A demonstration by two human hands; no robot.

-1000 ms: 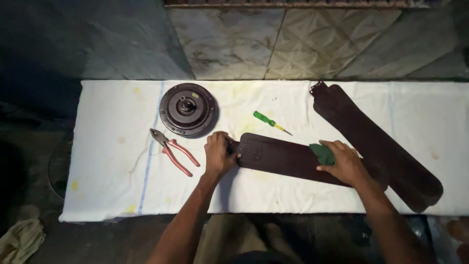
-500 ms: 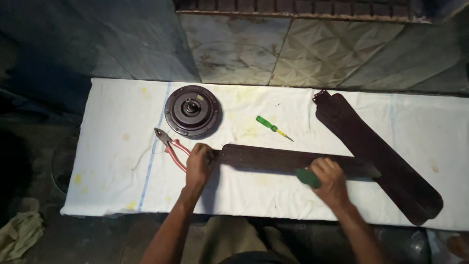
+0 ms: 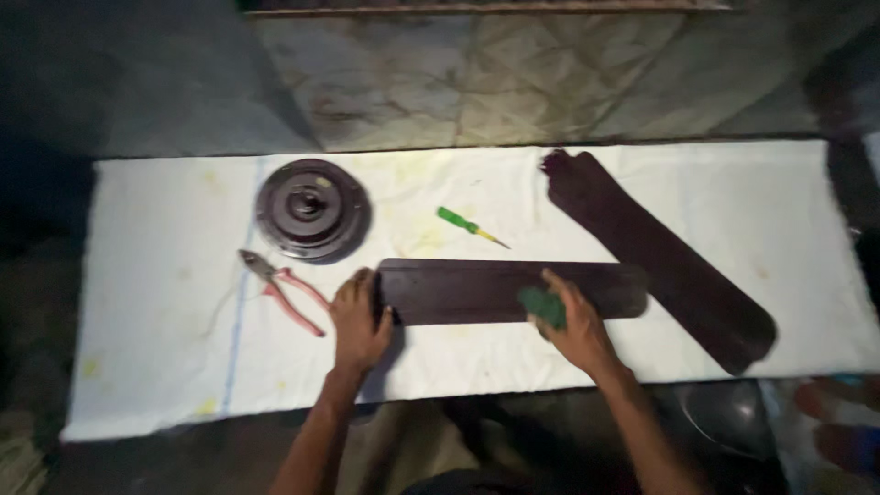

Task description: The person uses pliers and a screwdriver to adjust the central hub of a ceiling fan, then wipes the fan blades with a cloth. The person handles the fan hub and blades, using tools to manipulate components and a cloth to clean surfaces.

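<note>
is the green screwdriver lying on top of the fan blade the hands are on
No, the green screwdriver lies on the white cloth, apart from the fan blade that the left hand and right hand rest on.

Whole frame is blurring w/ motion, so edges and textures aren't resolving. Left hand (image 3: pixel 359 323) is covering the near-left end of the dark fan blade (image 3: pixel 495 290); grip on it is showing as fingers wrapping the end. Right hand (image 3: pixel 573 325) is hiding most of a green pad (image 3: pixel 541 305), and its shape isn't readable. 2nd blade (image 3: pixel 655 252) is running behind the 1st blade's right end, so the overlap is hidden. Both forearms are getting cut off at the bottom edge. Bottom-right corner is showing reddish blurs (image 3: pixel 839 422), too smeared to ID. Screwdriver (image 3: pixel 469 225) tip is too small to tell type.
</note>
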